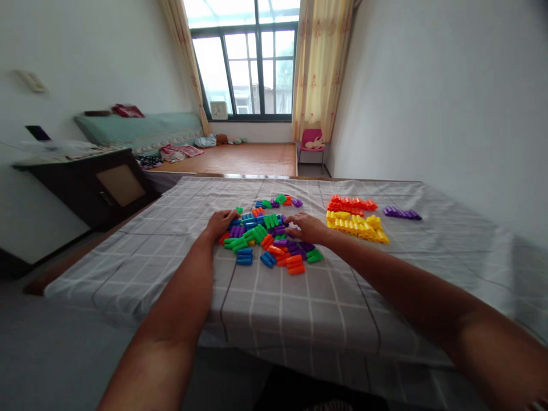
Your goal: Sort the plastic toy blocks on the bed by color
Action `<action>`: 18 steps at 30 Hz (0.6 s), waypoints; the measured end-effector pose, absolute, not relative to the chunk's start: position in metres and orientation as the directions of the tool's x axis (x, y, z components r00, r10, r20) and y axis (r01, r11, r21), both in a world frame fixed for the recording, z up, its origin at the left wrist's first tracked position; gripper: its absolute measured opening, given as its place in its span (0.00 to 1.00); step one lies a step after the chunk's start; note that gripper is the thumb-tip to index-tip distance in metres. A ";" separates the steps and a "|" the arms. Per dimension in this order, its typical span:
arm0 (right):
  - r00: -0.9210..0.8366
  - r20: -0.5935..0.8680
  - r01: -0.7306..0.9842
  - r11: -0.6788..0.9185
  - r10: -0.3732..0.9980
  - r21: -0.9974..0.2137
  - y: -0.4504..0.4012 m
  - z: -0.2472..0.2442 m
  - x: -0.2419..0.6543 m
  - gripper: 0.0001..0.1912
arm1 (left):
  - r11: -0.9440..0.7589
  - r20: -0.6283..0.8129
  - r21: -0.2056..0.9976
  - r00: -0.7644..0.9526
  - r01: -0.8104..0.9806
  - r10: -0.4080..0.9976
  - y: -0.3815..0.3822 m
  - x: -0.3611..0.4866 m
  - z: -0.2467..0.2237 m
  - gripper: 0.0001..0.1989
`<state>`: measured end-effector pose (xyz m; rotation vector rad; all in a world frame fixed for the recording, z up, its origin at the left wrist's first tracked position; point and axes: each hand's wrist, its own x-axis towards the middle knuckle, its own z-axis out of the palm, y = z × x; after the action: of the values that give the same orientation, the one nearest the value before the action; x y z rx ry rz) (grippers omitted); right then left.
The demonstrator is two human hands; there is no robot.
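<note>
A pile of plastic tube-shaped toy blocks in green, blue, orange and purple [258,233] lies on the checked cloth before me. My left hand [221,222] rests against the pile's left edge, its fingers stretched over blue and purple blocks and partly hidden. At the right side, my right hand [305,226] reaches into the pile with thumb and fingers apart, close to a purple block [279,230]. No block shows clearly held in either hand. Loose orange blocks [295,264] and a blue block [244,256] lie at the near edge.
Right of the pile stand rows of orange blocks [351,204], yellow blocks [357,226] and purple blocks [401,213]. The grey checked cloth [274,308] covers the table. Beyond are a bed [252,158], a pink chair [312,137] and a dark cabinet [85,182].
</note>
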<state>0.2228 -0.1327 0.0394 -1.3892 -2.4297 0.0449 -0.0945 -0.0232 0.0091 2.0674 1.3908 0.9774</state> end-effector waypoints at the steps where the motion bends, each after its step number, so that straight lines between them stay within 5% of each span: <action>1: -0.412 0.268 0.864 0.467 0.871 -0.189 -0.130 0.038 0.212 0.20 | -0.382 0.302 0.705 0.235 0.598 0.924 -0.022 -0.095 0.008 0.32; 7: -0.333 0.257 0.904 0.385 0.907 -0.187 -0.108 0.034 0.195 0.18 | -0.404 0.319 0.684 0.249 0.607 0.914 -0.018 -0.096 0.003 0.31; 14: -0.254 0.326 0.692 0.406 0.911 -0.596 -0.096 0.037 0.243 0.12 | -0.383 0.299 0.708 0.239 0.593 0.924 -0.015 -0.097 0.000 0.32; 18: -0.246 0.336 0.608 0.415 0.909 -0.677 -0.102 0.050 0.267 0.07 | -0.383 0.300 0.703 0.239 0.599 0.924 -0.018 -0.096 0.004 0.31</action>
<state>0.2674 -0.1025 0.0501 -1.2856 -1.9629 0.5421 -0.0965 -0.0185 0.0045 2.0718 1.3916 0.9719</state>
